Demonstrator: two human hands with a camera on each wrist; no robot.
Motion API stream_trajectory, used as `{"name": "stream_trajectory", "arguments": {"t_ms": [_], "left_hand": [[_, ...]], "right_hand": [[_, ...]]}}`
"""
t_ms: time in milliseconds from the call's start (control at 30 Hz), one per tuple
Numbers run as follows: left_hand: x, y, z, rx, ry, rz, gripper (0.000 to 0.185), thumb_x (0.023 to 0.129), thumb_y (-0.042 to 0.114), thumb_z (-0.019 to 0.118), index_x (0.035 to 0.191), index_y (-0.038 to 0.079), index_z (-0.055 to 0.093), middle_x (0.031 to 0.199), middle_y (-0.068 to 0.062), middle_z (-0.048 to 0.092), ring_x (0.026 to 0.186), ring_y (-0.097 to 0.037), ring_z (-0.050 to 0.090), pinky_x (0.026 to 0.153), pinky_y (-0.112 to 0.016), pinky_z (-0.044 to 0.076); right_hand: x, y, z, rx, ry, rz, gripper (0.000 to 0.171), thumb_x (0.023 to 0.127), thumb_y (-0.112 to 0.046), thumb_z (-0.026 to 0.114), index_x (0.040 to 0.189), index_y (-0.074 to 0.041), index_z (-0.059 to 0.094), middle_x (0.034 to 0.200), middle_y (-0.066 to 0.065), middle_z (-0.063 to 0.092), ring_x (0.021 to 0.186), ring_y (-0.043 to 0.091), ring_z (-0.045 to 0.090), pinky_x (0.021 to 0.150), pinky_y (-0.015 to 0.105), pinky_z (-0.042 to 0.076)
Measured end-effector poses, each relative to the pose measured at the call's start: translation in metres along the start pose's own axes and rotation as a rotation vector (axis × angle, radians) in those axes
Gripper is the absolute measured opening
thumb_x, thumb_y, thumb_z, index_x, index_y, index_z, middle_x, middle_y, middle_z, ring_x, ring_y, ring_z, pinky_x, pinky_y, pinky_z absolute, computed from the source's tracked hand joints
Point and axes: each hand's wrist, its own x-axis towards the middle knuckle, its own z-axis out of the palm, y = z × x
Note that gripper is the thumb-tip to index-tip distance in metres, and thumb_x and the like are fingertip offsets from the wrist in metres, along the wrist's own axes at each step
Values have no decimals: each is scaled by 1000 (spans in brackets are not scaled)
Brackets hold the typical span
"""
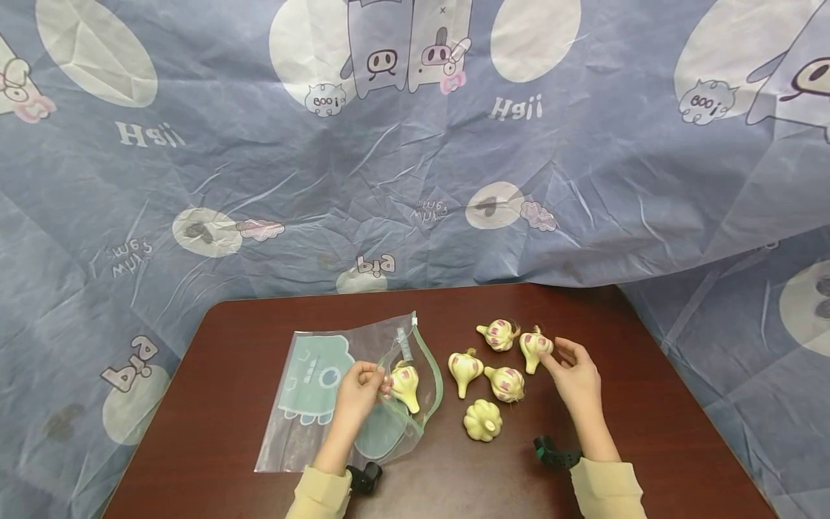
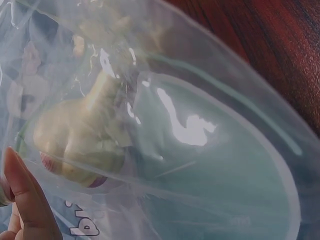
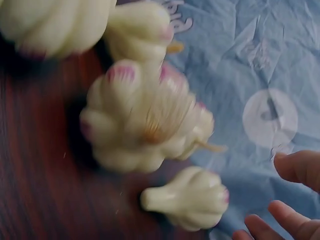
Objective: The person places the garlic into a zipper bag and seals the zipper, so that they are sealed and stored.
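Note:
My left hand pinches the mouth edge of a clear zip bag with a green slider seal and a printed teal cartoon figure. Inside the bag, near its held-apart mouth, a garlic bulb shows through the film; the left wrist view has the same bulb close up. On the right, my right hand has its fingers spread beside a garlic bulb with pink patches. In the right wrist view, the fingers and that bulb stand apart.
More garlic bulbs lie between the hands: one at the back, one by the bag, another on its side, and a rounder one in front. A blue patterned cloth hangs behind the dark wooden table.

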Motion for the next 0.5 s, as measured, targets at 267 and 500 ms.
{"name": "stream_trajectory", "arguments": {"t_ms": [267,500], "left_hand": [[1,3,-2,-32,-11,-6,18,98,10,57,106,-6,54,84,-13,71,64,-8,65,59,-22,55],[-1,5,-3,-42,5,-11,19,97,10,58,105,-6,55,81,-10,70,61,-6,63,56,-20,53]], "right_hand": [[17,19,3,-74,-12,20,73,92,-35,69,146,2,36,148,30,37,137,44,37,109,57,37],[32,33,14,-98,-20,24,81,89,-34,70,147,6,30,146,32,35,137,46,34,109,59,35]]}}
